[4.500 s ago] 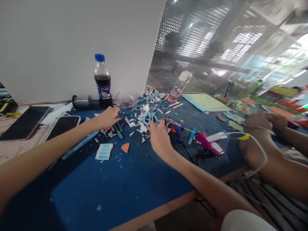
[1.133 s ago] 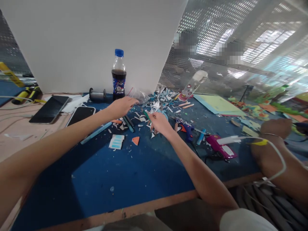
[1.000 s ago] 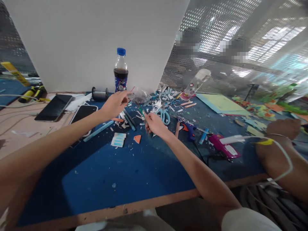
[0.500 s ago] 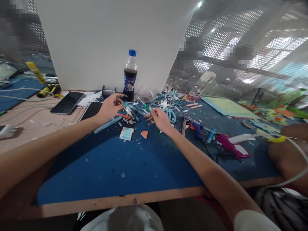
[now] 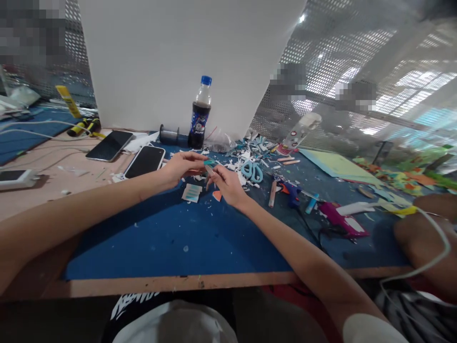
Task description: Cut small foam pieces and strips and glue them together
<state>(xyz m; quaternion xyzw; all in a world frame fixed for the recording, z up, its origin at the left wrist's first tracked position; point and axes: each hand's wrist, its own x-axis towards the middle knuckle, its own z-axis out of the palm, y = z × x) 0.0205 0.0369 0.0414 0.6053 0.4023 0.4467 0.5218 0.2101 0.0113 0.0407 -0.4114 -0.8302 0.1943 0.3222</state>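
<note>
Two bare hands meet on the near side of a blue-capped bottle of dark drink (image 5: 200, 116), with a small green object (image 5: 209, 163) between their fingertips. Right hand (image 5: 229, 186) has its thumb and fingers together, apparently clamped on the object; the left hand (image 5: 183, 166) has its fingertips close against it, but I cannot tell whether they grip.

Blue and white cut scraps (image 5: 252, 148) are heaped to the right of the bottle, so a good deal of cutting looks done; how much is left cannot be judged. Light-blue-handled scissors (image 5: 252, 171) lie nearer than the bottle and to its right, out of either hand.

The green object looks small, its outline partly hidden by fingers. Nearer than the bottle, below the hands, lie a pale card piece with light-blue stripes (image 5: 192, 193) and a flat, roughly triangular orange piece (image 5: 217, 196).
</note>
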